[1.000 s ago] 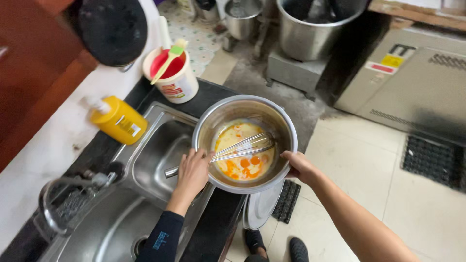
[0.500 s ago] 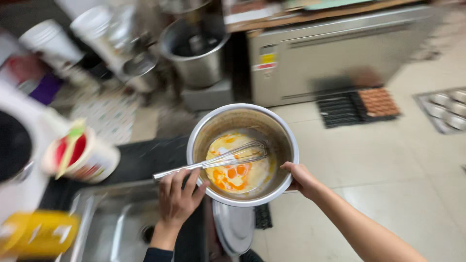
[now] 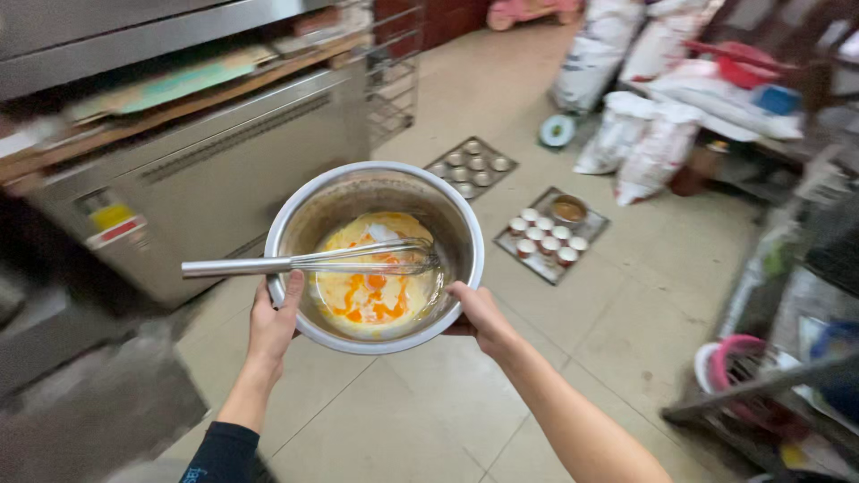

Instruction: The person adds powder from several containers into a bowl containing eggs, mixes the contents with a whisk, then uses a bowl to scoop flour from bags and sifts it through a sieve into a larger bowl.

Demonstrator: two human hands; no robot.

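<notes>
You stood on a tiled floor (image 3: pixel 626 313) with a steel oven (image 3: pixel 206 170) to your left and sacks (image 3: pixel 644 134) piled ahead on the right. Two baking trays lay on the floor: a muffin tray (image 3: pixel 472 165) nearer the oven and a tray of cups (image 3: pixel 548 234) just beyond the bowl.

You held the bowl (image 3: pixel 374 255) out in front of you at chest height, over the floor. Your left hand (image 3: pixel 274 324) curled around its near-left rim, fingers under, thumb up the side. Your right hand (image 3: pixel 479 315) cupped the near-right rim the same way. Both were closed on the bowl. Inside sat pale batter with orange yolk (image 3: pixel 371 291), and a whisk (image 3: pixel 313 264) lay across it, handle poking out past the left rim.

To carry it well, I judge you needed to keep the bowl level and walk slowly. The loose whisk could tip out by its handle, so a thumb pinning it would have helped.

Half a second earlier the bowl was over the edge of a sink counter, with your left hand low on its side. Since then you had turned away into the open room, same grip, whisk unmoved.
</notes>
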